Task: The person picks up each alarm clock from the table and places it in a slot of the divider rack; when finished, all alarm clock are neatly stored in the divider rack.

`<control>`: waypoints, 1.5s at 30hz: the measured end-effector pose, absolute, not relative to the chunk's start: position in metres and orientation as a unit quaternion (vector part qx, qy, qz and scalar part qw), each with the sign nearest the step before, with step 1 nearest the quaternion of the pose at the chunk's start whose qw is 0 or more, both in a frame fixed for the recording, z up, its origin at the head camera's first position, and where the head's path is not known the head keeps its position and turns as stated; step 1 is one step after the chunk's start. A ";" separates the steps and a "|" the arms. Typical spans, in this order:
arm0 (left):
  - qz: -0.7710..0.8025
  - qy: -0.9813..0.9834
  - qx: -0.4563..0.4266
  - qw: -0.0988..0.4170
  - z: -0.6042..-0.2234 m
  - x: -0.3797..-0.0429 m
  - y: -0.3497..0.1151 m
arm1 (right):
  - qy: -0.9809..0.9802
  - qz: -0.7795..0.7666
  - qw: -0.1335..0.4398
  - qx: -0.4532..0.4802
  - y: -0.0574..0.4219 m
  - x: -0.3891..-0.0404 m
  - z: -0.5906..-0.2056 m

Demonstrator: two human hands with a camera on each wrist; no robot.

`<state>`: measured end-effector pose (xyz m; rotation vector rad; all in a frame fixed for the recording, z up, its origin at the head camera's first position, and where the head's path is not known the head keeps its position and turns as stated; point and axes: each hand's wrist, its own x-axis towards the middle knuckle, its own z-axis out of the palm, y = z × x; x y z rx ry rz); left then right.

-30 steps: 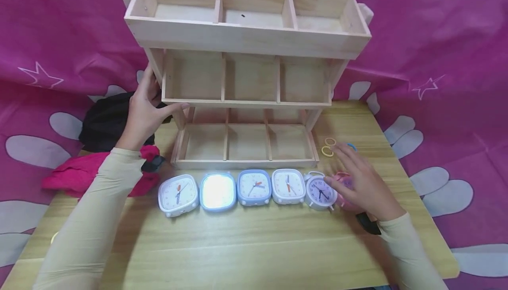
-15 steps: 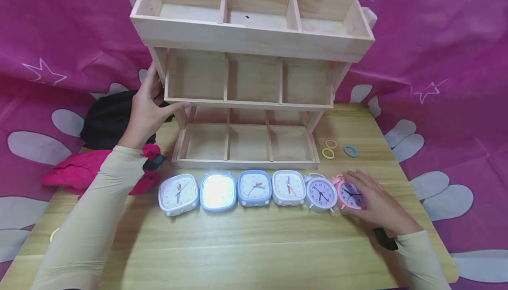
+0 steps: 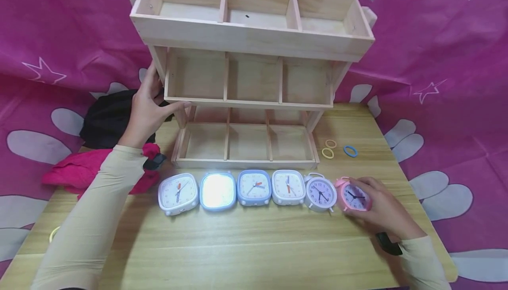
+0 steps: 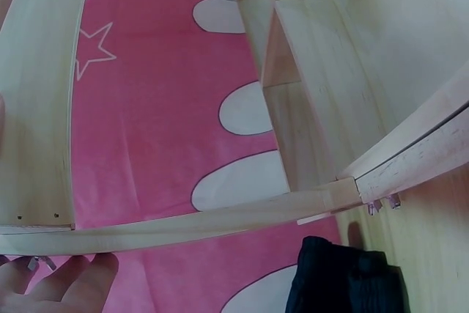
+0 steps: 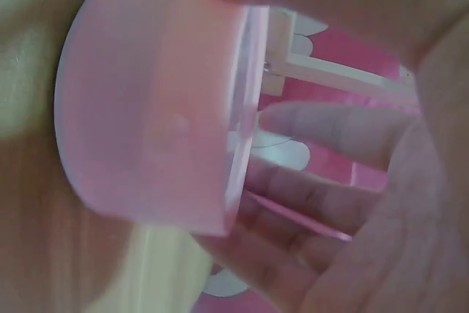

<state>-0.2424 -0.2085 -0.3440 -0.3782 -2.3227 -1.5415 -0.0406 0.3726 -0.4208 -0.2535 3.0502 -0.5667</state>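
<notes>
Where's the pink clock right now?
In the head view, the pink clock is on the right side, next to the round purple clock, gripped by the right hand.

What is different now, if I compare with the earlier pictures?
The right hand moved rightward and toward the person, fully uncovering the blue ring. It now grips the pink clock, which appears shifted slightly right. The left hand stays on the wooden shelf; the purple clock stayed put.

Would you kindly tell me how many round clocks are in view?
2: the pink clock held by the right hand, at the row's right end, and the lilac clock just left of it.
</notes>
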 end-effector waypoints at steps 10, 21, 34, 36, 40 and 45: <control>-0.551 -0.805 -0.138 0.172 -0.344 -0.242 -0.209 | 0.962 -0.233 -0.118 -0.072 0.361 -0.067 -0.378; -0.558 -0.802 -0.133 0.165 -0.344 -0.240 -0.210 | 0.932 -0.323 -0.087 -0.142 0.284 -0.141 -0.360; -0.565 -0.796 -0.142 0.165 -0.346 -0.244 -0.206 | 0.945 -0.281 0.001 -0.169 0.234 -0.200 -0.386; -0.565 -0.796 -0.143 0.164 -0.346 -0.244 -0.206 | 0.948 -0.274 0.015 -0.160 0.233 -0.203 -0.392; -0.563 -0.798 -0.142 0.163 -0.346 -0.244 -0.206 | 0.952 -0.268 0.017 -0.149 0.231 -0.208 -0.405; -0.562 -0.800 -0.138 0.160 -0.344 -0.242 -0.207 | 0.960 -0.219 0.005 -0.175 0.228 -0.209 -0.418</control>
